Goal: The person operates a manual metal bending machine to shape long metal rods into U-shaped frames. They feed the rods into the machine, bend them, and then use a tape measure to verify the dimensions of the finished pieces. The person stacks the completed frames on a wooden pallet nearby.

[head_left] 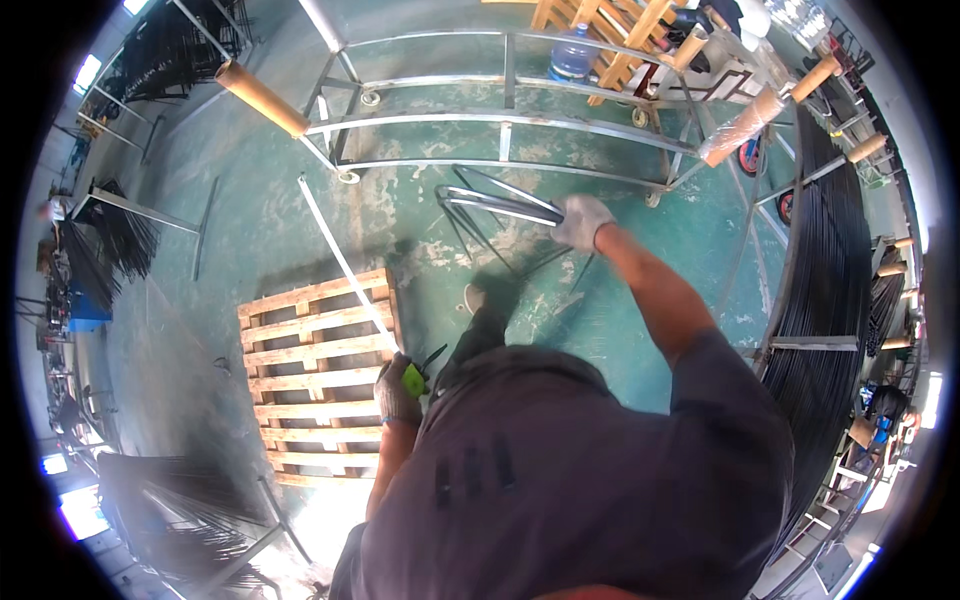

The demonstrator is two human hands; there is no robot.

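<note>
My left hand (pixel 397 390), in a grey glove, is closed round a green tape measure (pixel 413 379). A black strap sticks out beside its case. The long pale blade (pixel 345 262) is drawn out, running over the wooden pallet (pixel 320 409) toward the metal rack. My right hand (pixel 584 222), also gloved, is stretched forward and closed on the near end of a bundle of thin bent metal strips (pixel 500 205). Their looped far ends fan out above the floor. My fingers hide how many strips lie in the grip.
Ahead stands a metal rack (pixel 508 127) on casters, with cardboard tubes (pixel 262 98) on its posts. A blue water jug (pixel 572 55) and wooden frames (pixel 628 45) stand behind it. Long dark rods (pixel 825 330) hang along the right. More rod bundles (pixel 180 510) lie at the left.
</note>
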